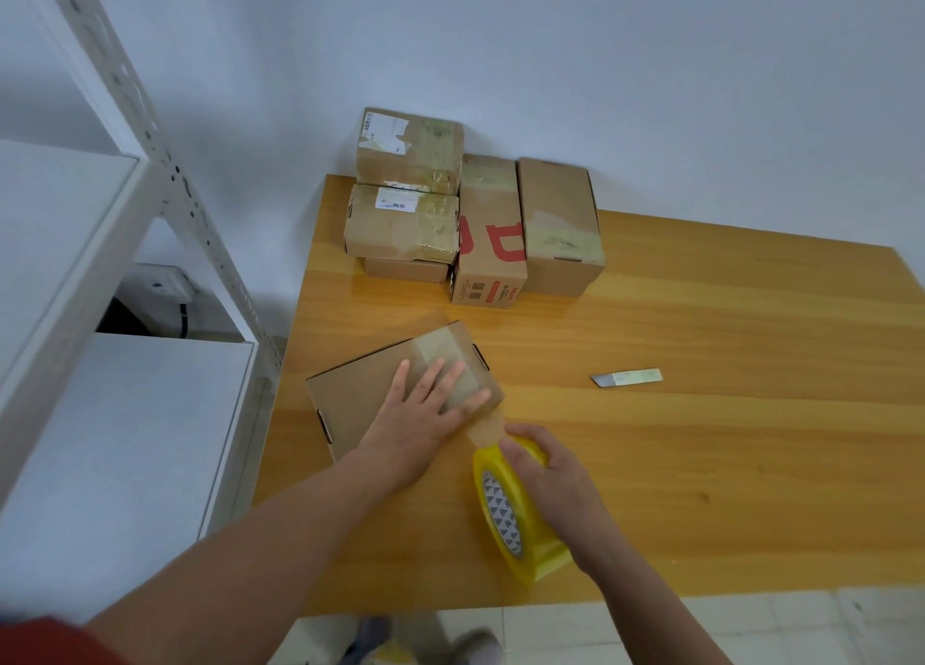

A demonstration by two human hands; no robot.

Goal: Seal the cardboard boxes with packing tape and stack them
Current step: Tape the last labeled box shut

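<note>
A flat cardboard box [360, 389] lies on the wooden table [701, 439] near its left edge. A strip of clear tape [445, 351] crosses the box's right end. My left hand [425, 409] presses flat on that tape with straight fingers. My right hand [550, 474] grips a yellow roll of packing tape [515, 519] just off the box's near right corner. A stretch of tape runs from the roll up to the box.
Several taped cardboard boxes [475, 214] are stacked at the table's far left by the wall. A small utility blade [625, 378] lies on the table to the right. A white metal shelf [125, 264] stands to the left of the table.
</note>
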